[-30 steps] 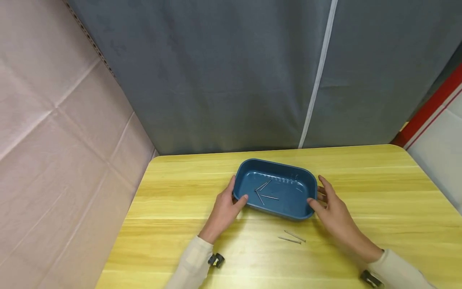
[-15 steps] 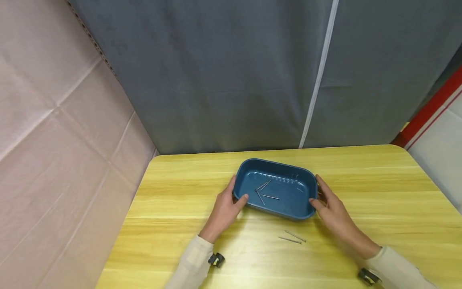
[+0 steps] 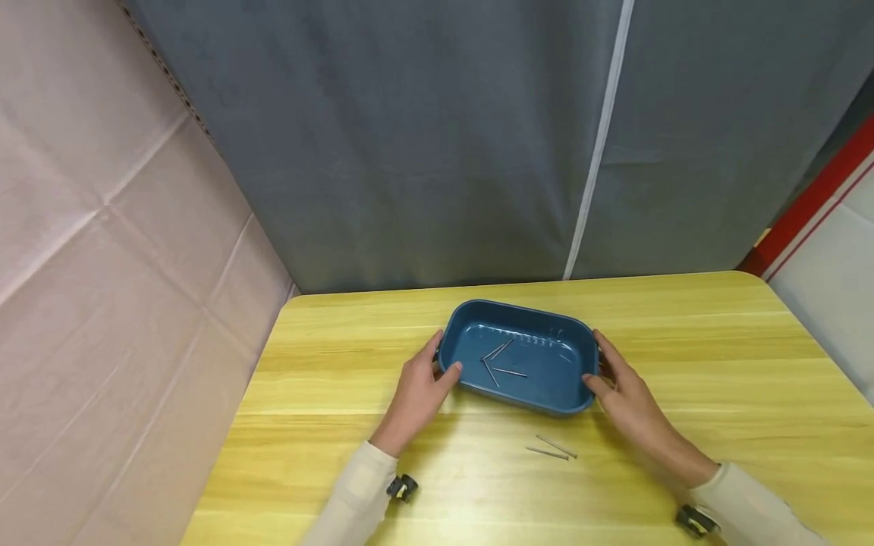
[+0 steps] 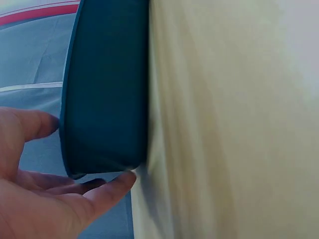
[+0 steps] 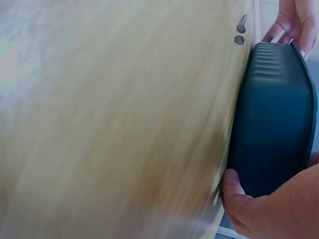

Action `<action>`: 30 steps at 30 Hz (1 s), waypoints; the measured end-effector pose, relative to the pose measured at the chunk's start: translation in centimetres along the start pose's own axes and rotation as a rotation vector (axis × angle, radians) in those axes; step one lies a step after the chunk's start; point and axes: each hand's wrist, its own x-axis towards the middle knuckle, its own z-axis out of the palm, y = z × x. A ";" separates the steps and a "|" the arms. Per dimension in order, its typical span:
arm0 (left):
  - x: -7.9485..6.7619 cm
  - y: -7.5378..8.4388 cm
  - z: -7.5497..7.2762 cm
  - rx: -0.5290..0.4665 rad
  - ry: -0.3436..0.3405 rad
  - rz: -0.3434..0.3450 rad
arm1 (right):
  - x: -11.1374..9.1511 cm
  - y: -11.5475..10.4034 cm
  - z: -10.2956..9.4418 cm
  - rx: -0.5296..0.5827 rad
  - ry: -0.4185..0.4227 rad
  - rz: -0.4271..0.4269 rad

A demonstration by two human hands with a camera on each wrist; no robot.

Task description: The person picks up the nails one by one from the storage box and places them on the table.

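A dark blue plastic basin point(image 3: 546, 379) with rounded corners sits on the table, held at both ends. My left hand point(image 3: 413, 390) is at its left end, thumb by the rim and fingers along the outer wall. In the left wrist view, the left fingertips point(image 4: 128, 178) touch the basin's lower corner. My right hand point(image 3: 631, 402) grips the right end, thumb on the rim. The right wrist view shows right-hand fingers point(image 5: 233, 184) against the basin's outer side. Several nails point(image 3: 508, 372) lie inside on the basin floor. Two nails point(image 3: 546, 453) lie in front of the basin.
The pale wooden table point(image 3: 328, 341) has rounded far corners. A grey curtain point(image 3: 423, 152) hangs behind it, and a pinkish padded wall point(image 3: 136, 303) stands to the left. A red bar point(image 3: 819, 193) runs along the right side.
The right hand has closed in on the basin's right end. The left hand has shifted slightly left at its end. The basin and the nails look almost unmoved.
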 end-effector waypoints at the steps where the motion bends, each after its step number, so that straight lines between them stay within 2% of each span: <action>1: 0.1 0.1 -0.1 -0.001 0.012 0.003 | 0.0 0.0 0.0 0.001 0.002 -0.001; 8: 0.4 0.9 -0.6 0.058 0.157 0.101 | 0.0 0.0 -0.1 -0.005 0.006 -0.004; 13: 0.6 1.7 -0.6 0.115 0.188 0.194 | 0.0 0.0 -0.1 0.007 0.005 -0.005; 18: 1.0 2.6 -0.4 0.170 0.133 0.248 | 0.0 0.1 -0.1 0.007 0.003 0.009; 24: 1.6 3.4 0.0 0.247 0.035 0.263 | 0.0 0.2 0.0 0.004 -0.001 0.015; 30: 2.3 3.5 0.4 0.295 -0.062 0.246 | 0.0 0.2 -0.1 -0.003 0.001 0.001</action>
